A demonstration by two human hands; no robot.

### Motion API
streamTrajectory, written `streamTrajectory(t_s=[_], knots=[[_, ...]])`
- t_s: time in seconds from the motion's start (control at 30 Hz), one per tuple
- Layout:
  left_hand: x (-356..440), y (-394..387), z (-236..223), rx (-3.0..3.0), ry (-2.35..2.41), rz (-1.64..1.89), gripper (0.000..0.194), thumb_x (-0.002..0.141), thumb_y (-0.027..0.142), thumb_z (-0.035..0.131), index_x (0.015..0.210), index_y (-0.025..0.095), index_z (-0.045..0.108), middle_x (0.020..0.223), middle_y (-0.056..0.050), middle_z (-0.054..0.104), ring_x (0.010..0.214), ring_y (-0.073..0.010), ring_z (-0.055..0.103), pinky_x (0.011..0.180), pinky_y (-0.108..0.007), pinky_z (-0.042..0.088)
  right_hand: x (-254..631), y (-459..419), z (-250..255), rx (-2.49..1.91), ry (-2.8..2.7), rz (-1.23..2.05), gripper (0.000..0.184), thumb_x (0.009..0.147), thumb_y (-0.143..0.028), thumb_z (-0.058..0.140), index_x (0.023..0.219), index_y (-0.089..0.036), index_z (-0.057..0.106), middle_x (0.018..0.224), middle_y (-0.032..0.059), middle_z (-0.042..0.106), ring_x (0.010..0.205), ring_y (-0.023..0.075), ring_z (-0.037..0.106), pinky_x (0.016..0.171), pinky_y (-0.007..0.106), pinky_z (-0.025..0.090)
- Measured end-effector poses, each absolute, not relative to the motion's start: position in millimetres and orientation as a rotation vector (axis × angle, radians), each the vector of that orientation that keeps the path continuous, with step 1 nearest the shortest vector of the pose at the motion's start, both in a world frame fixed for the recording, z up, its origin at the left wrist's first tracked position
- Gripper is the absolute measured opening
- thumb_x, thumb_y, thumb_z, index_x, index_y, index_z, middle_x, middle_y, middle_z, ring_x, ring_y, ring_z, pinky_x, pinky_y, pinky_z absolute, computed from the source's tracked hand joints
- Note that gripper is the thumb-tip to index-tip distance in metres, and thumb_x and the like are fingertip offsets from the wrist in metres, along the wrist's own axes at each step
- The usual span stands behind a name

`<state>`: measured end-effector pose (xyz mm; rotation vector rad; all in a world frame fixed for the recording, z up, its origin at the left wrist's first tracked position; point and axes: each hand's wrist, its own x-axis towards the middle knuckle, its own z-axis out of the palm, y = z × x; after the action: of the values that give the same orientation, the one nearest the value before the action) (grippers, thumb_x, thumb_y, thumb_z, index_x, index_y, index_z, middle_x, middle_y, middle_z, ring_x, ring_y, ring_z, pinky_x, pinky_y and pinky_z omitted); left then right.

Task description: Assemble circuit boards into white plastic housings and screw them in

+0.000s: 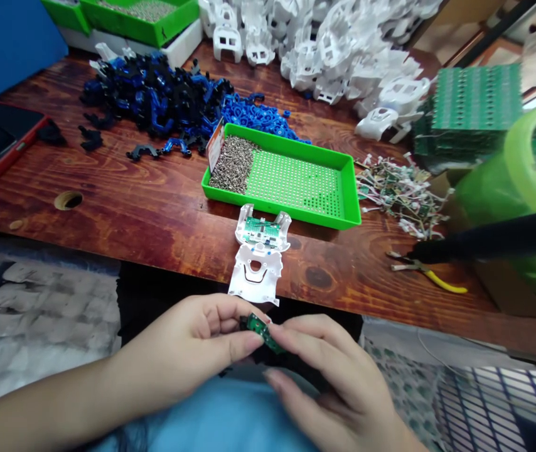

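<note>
Close to my body, past the front edge of the table, a small green circuit board (257, 324) is held up at a slant. My left hand (202, 342) pinches its left side between thumb and fingers. Fingertips of my right hand (334, 370) are on the right end of the same board, partly covering it, while the right thumb stays apart below. Just beyond the hands, a white plastic shell (255, 276) lies at the table edge. Behind that sits a second white shell part (240, 235) with a green board (262, 231) inside it.
A green tray (350, 188) with many small screws (235, 164) stands mid-table. Blue and black clips (155, 100), white shells (329, 50) and stacked green boards (479, 97) lie behind. Wired parts (400, 191), yellow-handled pliers (442, 282) and a green bin (508, 182) are right; a phone (4, 141) left.
</note>
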<state>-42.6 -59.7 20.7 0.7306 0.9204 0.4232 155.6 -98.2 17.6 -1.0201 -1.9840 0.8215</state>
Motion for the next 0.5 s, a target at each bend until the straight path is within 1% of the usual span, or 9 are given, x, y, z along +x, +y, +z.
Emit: streamTrajectory(t_s=[0.13, 0.27, 0.4, 0.5], knots=[[-45, -62, 18, 0.649, 0.882, 0.449, 0.013, 0.08, 0.022, 0.072, 0.092, 0.019, 0.072, 0.086, 0.0, 0.075, 0.081, -0.0103, 0.067, 0.073, -0.017, 0.051, 151, -100, 13, -1.056, -1.993, 0.651, 0.038, 0.082, -0.009, 0.065, 0.118, -0.012, 0.056, 0.099, 0.0061, 0.06, 0.09, 0.0086, 0.063, 0.08, 0.011, 0.053], [-43, -62, 17, 0.635, 0.878, 0.481, 0.016, 0.078, 0.022, 0.074, 0.093, 0.018, 0.073, 0.082, 0.0, 0.076, 0.076, -0.0093, 0.067, 0.07, -0.014, 0.052, 146, -103, 7, -1.076, -1.979, 0.611, 0.038, 0.083, -0.011, 0.065, 0.12, -0.013, 0.054, 0.099, 0.0058, 0.059, 0.089, 0.0091, 0.062, 0.08, 0.013, 0.053], [-38, -60, 18, 0.648, 0.871, 0.563, 0.013, 0.08, 0.02, 0.073, 0.092, 0.02, 0.074, 0.081, 0.001, 0.076, 0.079, -0.0091, 0.069, 0.07, -0.012, 0.052, 138, -108, 2, -1.117, -1.874, 0.593, 0.045, 0.081, -0.007, 0.064, 0.124, -0.015, 0.053, 0.104, 0.0058, 0.056, 0.093, 0.0097, 0.06, 0.082, 0.014, 0.053], [-37, -67, 19, 0.784, 0.902, 0.648, 0.01, 0.082, 0.019, 0.069, 0.091, 0.023, 0.072, 0.084, 0.002, 0.076, 0.082, -0.0096, 0.07, 0.072, -0.011, 0.054, 131, -111, -1, -1.152, -1.797, 0.519, 0.044, 0.078, -0.004, 0.065, 0.12, -0.017, 0.057, 0.103, 0.0052, 0.055, 0.093, 0.0095, 0.06, 0.083, 0.014, 0.053]])
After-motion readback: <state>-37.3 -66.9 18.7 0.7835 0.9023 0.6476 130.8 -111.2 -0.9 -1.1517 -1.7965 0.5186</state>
